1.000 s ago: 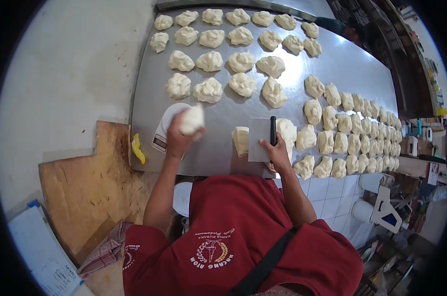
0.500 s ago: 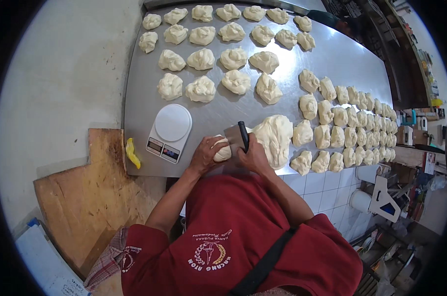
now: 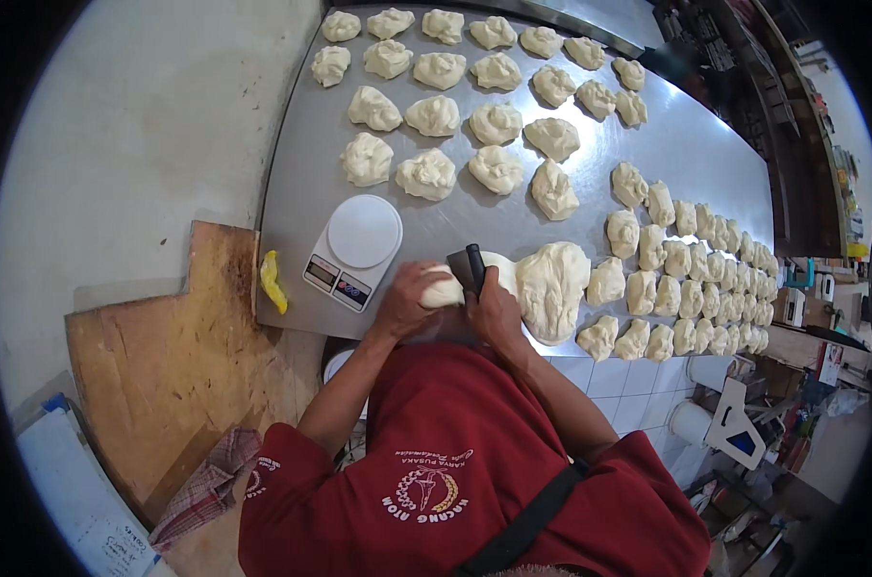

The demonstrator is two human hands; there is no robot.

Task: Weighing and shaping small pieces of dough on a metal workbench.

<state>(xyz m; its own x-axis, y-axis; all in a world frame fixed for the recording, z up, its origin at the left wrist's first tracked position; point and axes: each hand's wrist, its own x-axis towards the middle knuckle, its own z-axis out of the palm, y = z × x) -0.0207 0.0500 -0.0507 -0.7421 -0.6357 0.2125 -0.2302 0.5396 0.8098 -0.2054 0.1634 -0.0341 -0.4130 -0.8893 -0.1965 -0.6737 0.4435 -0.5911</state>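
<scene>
- I see open metal beyond the scraper (image 3: 475,267), between the scale (image 3: 363,233) and big dough (image 3: 553,288); both forearms (image 3: 351,389) cross the near edge.
- The surface (image 3: 465,219) shines (glare among the dough pieces (image 3: 440,70)), a wall (image 3: 148,144) to its left.
- The left hand (image 3: 410,300) curls over a pale, smooth chunk (image 3: 443,291); the right hand (image 3: 495,313) grips the scraper.
</scene>
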